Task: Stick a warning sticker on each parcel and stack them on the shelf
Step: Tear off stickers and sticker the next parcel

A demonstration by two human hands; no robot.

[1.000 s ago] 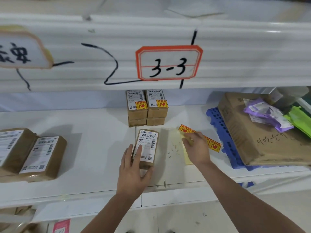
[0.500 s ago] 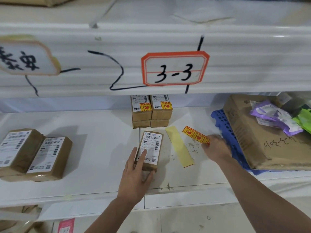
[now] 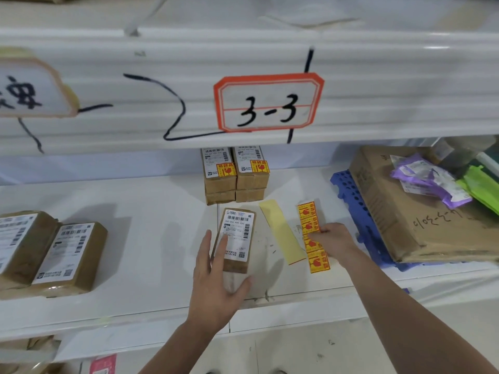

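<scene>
A small brown parcel with a white shipping label lies on the white shelf. My left hand holds it at its near end, fingers along its left side and on the label, thumb at its right. My right hand pinches a strip of yellow and red warning stickers lying on the shelf to the parcel's right. Between them lies an empty pale yellow backing strip. Behind, a stack of parcels carries warning stickers on its top two labels.
Two brown parcels without warning stickers lie at the left. A blue plastic pallet at the right bears a large cardboard box with purple and green bags on top. A shelf beam marked "3-3" hangs overhead.
My right hand moved from the backing strip to the sticker strip, took hold of it and turned it to lie lengthwise nearer the shelf's front. My left hand stayed on the parcel.
</scene>
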